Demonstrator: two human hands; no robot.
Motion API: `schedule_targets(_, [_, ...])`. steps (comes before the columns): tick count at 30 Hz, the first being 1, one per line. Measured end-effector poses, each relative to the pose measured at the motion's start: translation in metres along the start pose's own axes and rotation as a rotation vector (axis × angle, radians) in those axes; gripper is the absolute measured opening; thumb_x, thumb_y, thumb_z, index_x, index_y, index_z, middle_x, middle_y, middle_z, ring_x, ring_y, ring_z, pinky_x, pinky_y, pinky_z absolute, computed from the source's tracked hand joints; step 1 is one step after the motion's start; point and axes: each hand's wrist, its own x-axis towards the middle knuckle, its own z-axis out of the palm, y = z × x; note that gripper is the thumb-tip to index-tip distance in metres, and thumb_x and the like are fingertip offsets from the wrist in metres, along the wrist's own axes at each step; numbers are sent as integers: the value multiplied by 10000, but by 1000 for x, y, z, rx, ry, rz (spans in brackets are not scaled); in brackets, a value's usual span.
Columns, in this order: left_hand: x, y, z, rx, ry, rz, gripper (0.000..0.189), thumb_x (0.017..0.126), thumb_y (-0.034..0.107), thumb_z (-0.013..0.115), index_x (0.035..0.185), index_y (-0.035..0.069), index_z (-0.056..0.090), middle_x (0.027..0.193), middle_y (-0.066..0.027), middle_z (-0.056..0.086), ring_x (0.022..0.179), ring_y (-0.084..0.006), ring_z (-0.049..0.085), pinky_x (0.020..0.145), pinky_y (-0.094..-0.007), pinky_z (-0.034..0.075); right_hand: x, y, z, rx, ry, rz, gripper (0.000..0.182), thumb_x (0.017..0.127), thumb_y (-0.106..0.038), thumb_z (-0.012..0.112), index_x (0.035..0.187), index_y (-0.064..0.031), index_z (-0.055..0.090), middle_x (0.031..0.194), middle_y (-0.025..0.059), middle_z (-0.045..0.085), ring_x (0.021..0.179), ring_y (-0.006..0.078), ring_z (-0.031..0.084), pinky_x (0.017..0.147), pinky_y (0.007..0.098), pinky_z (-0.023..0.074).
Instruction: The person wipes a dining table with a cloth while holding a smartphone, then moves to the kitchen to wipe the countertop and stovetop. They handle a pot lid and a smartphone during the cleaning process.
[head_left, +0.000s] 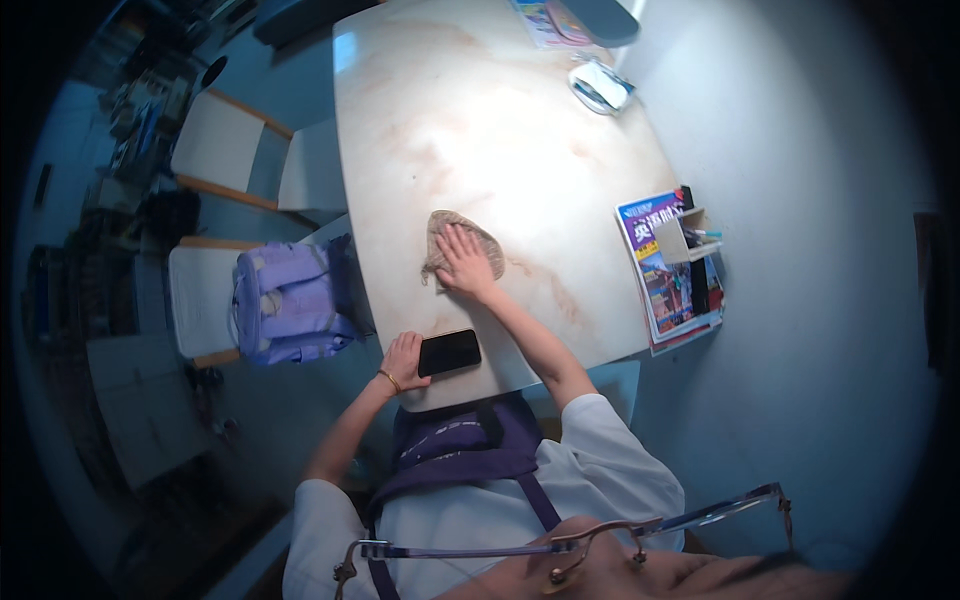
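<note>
My right hand (463, 262) lies flat, fingers spread, on a brown cloth (487, 241) on the marbled table (420, 127). The cloth is spread out under the palm, and one frayed corner sticks out at its left. Nearer the table's front edge, my left hand (405, 360) is at the left end of a black smartphone (450, 352). Its thumb and fingers bracket that end, and the phone's dark screen faces up. Whether the phone is lifted off the tabletop cannot be told.
Magazines (664, 285) and a small pen holder (688, 236) line the right edge, by the wall. Farther back are a white-and-green item (602, 86) and a lamp's grey part (600, 21). Left of the table, a purple backpack (292, 304) rests on a chair (199, 300); another chair (217, 146) stands beyond.
</note>
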Motion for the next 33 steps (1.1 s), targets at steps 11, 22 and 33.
schedule_targets(11, [-112, 6, 4, -341, 94, -332, 830, 510, 359, 812, 1137, -2, 404, 1072, -177, 432, 951, -364, 530, 761, -423, 489, -127, 116, -106, -392, 36, 484, 711, 842, -488, 503, 1434, -171, 270, 1493, 165, 185, 1373, 366, 145, 1100, 497, 111])
schedule_targets(22, [-274, -45, -5, -524, 427, -487, 784, 511, 312, 814, 1097, 7, 392, 1007, -164, 434, 944, -343, 482, 823, -434, 418, -163, -125, 7, -365, 86, 523, 866, 795, -471, 573, 1429, -21, 192, 1473, 281, 97, 1363, 458, 43, 1074, 576, 54])
schedule_targets(33, [-345, -118, -26, -544, 440, -427, 742, 523, 285, 805, 1079, -12, 414, 1022, -179, 448, 955, -344, 483, 841, -419, 418, -48, -202, 68, -273, 51, 453, 787, 824, -505, 533, 1411, -51, 269, 1463, 251, 182, 1366, 400, 146, 1094, 510, 147])
